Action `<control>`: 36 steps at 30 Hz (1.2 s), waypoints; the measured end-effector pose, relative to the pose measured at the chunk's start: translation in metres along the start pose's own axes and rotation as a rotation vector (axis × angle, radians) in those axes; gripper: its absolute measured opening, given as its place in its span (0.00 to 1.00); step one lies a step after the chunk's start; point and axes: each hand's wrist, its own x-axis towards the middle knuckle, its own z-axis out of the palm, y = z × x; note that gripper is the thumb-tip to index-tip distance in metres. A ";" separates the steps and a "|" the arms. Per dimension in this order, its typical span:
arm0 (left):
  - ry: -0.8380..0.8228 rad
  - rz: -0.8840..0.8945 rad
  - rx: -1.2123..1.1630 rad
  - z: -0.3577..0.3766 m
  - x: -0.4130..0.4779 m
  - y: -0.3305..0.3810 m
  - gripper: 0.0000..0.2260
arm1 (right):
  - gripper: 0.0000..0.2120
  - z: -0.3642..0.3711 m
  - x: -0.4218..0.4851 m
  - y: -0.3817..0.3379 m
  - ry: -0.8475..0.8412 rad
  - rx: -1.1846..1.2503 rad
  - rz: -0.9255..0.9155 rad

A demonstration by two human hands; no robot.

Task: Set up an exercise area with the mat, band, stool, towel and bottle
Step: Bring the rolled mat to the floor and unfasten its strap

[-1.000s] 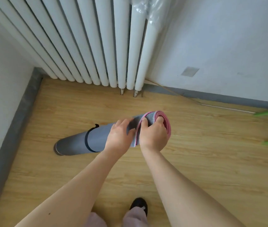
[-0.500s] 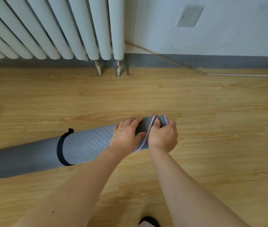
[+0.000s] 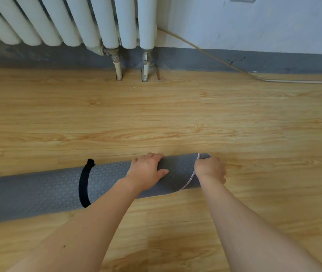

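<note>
A: Head view, entry one. The rolled mat (image 3: 44,188) lies on the wooden floor (image 3: 175,118), its long axis running left to right, roughly parallel to the radiator (image 3: 67,20) and the grey skirting (image 3: 254,59), and well apart from both.

B: Grip state, each hand?

A: Left hand (image 3: 146,171) lies palm-down on top of the roll, fingers spread over the far side, thumb on the near side; it presses rather than pinches. Right hand (image 3: 210,169) is curled closed on the roll's right end, just where the pink-stitched edge (image 3: 190,178) shows. Whether its fingertips hold only the loose edge or the whole end, I cannot tell; they are hidden.

B: Reason for that hold?

A: My reading: the left hand steadies the cylinder so it does not roll on the smooth floor, while the right works at the free edge to start unrolling.

B: Obstacle?

A: A black strap (image 3: 84,183) is wrapped around the roll, left of the left hand. It looks fastened; I judge it must come off before the mat opens fully.

B: Other task items?

A: Band, stool, towel, bottle: none in frame. The task looks to be at its start.
</note>
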 end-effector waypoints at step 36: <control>-0.439 -0.228 0.226 -0.043 -0.108 -0.199 0.49 | 0.54 0.128 -0.136 -0.054 -0.712 -0.993 -0.948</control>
